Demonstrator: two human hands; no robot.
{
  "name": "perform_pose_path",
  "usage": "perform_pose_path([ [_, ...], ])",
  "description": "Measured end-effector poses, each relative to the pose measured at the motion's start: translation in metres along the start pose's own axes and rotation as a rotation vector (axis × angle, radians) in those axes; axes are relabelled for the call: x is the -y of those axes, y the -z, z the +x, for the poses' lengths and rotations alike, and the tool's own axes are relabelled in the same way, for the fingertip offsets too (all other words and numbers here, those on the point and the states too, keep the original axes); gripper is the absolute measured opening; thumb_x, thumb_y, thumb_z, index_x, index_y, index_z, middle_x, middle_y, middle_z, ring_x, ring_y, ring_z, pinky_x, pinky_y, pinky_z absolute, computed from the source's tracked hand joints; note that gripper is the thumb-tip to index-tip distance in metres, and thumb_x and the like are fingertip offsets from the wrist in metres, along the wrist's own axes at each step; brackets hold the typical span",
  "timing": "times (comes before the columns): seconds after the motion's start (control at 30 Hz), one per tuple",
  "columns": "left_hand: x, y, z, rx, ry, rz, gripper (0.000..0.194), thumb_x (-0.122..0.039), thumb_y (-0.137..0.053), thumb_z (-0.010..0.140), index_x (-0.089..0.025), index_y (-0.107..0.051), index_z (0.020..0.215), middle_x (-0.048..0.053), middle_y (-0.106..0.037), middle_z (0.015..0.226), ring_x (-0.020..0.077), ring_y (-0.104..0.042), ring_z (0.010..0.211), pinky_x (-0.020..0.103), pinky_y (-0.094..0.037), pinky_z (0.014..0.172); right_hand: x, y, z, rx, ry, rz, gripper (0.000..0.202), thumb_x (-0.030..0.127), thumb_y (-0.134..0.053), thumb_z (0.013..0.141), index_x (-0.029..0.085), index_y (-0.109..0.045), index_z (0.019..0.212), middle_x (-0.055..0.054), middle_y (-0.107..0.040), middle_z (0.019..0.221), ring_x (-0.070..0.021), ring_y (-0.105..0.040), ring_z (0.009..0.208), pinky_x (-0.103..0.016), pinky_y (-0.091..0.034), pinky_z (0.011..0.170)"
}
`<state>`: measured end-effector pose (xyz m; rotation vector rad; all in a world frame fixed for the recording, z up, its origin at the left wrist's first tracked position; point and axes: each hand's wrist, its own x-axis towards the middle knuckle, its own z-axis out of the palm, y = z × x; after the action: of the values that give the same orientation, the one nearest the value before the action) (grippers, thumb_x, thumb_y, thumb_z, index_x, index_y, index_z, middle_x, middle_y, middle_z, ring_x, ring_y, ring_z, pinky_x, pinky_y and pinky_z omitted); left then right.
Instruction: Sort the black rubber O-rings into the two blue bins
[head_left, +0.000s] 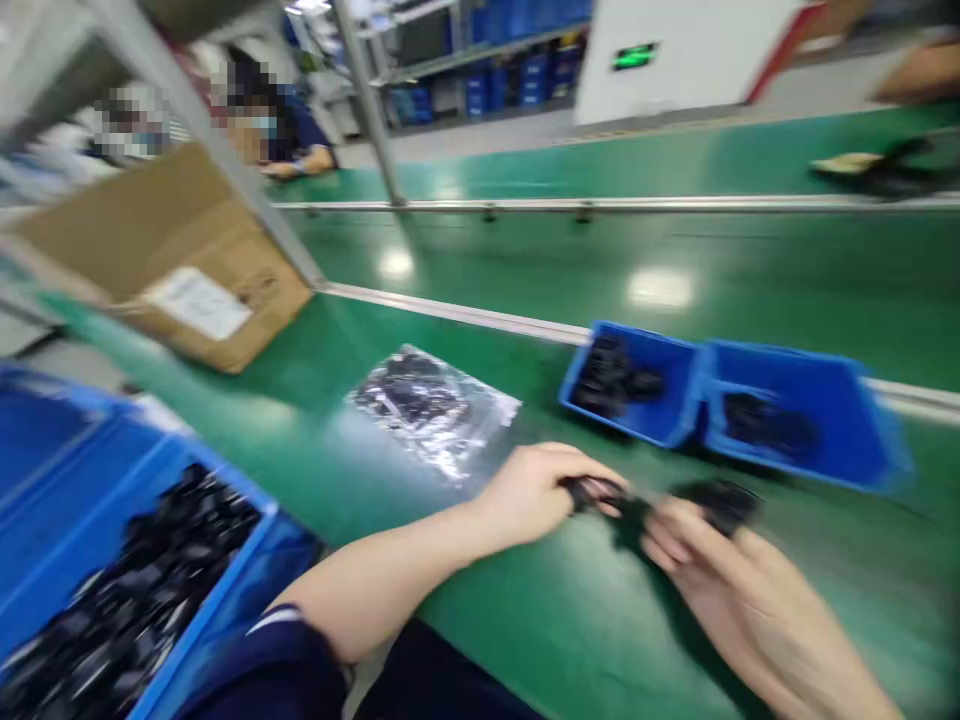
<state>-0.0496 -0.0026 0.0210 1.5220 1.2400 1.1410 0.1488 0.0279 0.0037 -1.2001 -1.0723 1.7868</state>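
Note:
My left hand [536, 490] is closed around a small black part [592, 493], which looks ring-like or looped and is blurred by motion. Just to its right is my right hand [701, 550], its fingers bent and pressed together. A dark flat piece [724, 505] shows right behind the right hand's fingers; whether it is gripped or lies on the bench I cannot tell. Beyond the hands stand two small blue bins, the left bin [679, 405] and the right bin [847, 430], both with black parts inside. A clear plastic bag [439, 410] of dark pieces lies left of my left hand.
A large blue crate [232, 560] heaped with black parts [150, 570] is at lower left. An open cardboard box [225, 260] sits by a metal post. A metal rail [465, 313] crosses the green bench [525, 260]. Other people work across it; another person's hand shows at upper right.

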Motion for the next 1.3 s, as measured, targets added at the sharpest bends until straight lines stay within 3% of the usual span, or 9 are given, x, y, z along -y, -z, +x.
perform_pose_path([
  [0.07, 0.002, 0.000, -0.002, 0.006, 0.022, 0.042, 0.022, -0.017, -0.058, 0.091, -0.019, -0.076, 0.103, 0.007, -0.076, 0.097, 0.0169, -0.073, 0.086, 0.027, -0.058, 0.083, 0.004, 0.001, -0.012, 0.032, -0.024, 0.075, 0.030, 0.044, -0.084, 0.071, 0.016, -0.073, 0.073, 0.001, -0.050, 0.063, -0.0129, -0.047, 0.060, -0.029, -0.039, 0.056],
  [0.17, 0.005, -0.001, -0.003, 0.040, 0.082, 0.099, 0.020, -0.023, -0.059, 0.093, -0.020, -0.073, 0.108, 0.004, -0.077, 0.090, 0.0176, -0.073, 0.085, 0.028, -0.057, 0.080, 0.005, -0.002, -0.011, 0.050, 0.008, 0.083, 0.027, 0.042, -0.082, 0.075, 0.016, -0.075, 0.078, 0.002, -0.053, 0.062, -0.0118, -0.045, 0.060, -0.030, -0.038, 0.062],
  [0.23, 0.005, -0.002, -0.005, 0.060, 0.076, 0.150, 0.019, -0.023, -0.059, 0.093, -0.021, -0.072, 0.107, 0.003, -0.078, 0.087, 0.0173, -0.073, 0.084, 0.027, -0.057, 0.078, 0.004, -0.003, -0.009, 0.060, 0.042, 0.047, 0.027, 0.041, -0.081, 0.077, 0.016, -0.073, 0.071, 0.001, -0.056, 0.062, -0.0123, -0.047, 0.064, -0.030, -0.038, 0.067],
  [0.33, 0.003, -0.003, -0.008, 0.045, -0.024, 0.288, 0.019, -0.017, -0.059, 0.092, -0.023, -0.073, 0.104, 0.002, -0.078, 0.092, 0.0159, -0.073, 0.086, 0.025, -0.056, 0.079, 0.001, -0.003, -0.012, 0.115, 0.069, 0.002, 0.028, 0.040, -0.079, 0.079, 0.017, -0.071, 0.066, 0.000, -0.062, 0.069, -0.0132, -0.051, 0.071, -0.030, -0.039, 0.071],
  [0.53, 0.003, -0.006, -0.008, 0.039, -0.204, 0.433, 0.022, -0.012, -0.061, 0.091, -0.020, -0.074, 0.106, 0.004, -0.078, 0.098, 0.0143, -0.072, 0.089, 0.021, -0.056, 0.079, -0.005, -0.004, -0.015, 0.187, 0.076, -0.029, 0.022, 0.038, -0.080, 0.078, 0.017, -0.074, 0.078, 0.001, -0.064, 0.075, -0.0115, -0.051, 0.068, -0.028, -0.040, 0.066],
  [0.73, 0.005, -0.006, -0.011, 0.037, -0.311, 0.483, 0.027, -0.010, -0.060, 0.091, -0.018, -0.070, 0.115, 0.005, -0.077, 0.101, 0.0138, -0.072, 0.091, 0.019, -0.055, 0.080, -0.004, -0.005, -0.013, 0.226, 0.004, 0.129, 0.021, 0.033, -0.083, 0.075, 0.015, -0.071, 0.075, 0.003, -0.058, 0.066, -0.0093, -0.048, 0.062, -0.026, -0.038, 0.063],
  [0.97, 0.010, -0.005, -0.010, 0.076, -0.393, 0.436, 0.039, -0.003, -0.054, 0.091, -0.020, -0.067, 0.124, 0.005, -0.075, 0.100, 0.0128, -0.070, 0.090, 0.020, -0.054, 0.082, -0.002, -0.003, -0.012, 0.287, -0.104, 0.330, 0.023, 0.033, -0.080, 0.079, 0.014, -0.067, 0.076, 0.002, -0.054, 0.070, -0.0082, -0.047, 0.059, -0.024, -0.037, 0.058],
  [1.1, 0.005, -0.007, -0.010, 0.079, -0.297, 0.260, 0.039, -0.007, -0.055, 0.093, -0.027, -0.067, 0.124, 0.001, -0.074, 0.090, 0.0117, -0.069, 0.085, 0.022, -0.053, 0.080, 0.001, -0.004, -0.012, 0.320, -0.120, 0.348, 0.027, 0.035, -0.076, 0.084, 0.015, -0.063, 0.073, 0.005, -0.042, 0.060, -0.0085, -0.044, 0.058, -0.024, -0.038, 0.059],
  [1.3, 0.004, -0.010, -0.011, 0.063, 0.083, -0.135, 0.023, -0.022, -0.062, 0.094, -0.030, -0.073, 0.112, 0.001, -0.070, 0.089, 0.0122, -0.069, 0.078, 0.025, -0.055, 0.078, 0.005, -0.004, -0.015, 0.335, -0.108, 0.355, 0.026, 0.035, -0.074, 0.085, 0.015, -0.063, 0.073, 0.005, -0.044, 0.060, -0.0084, -0.044, 0.058, -0.024, -0.039, 0.060],
])
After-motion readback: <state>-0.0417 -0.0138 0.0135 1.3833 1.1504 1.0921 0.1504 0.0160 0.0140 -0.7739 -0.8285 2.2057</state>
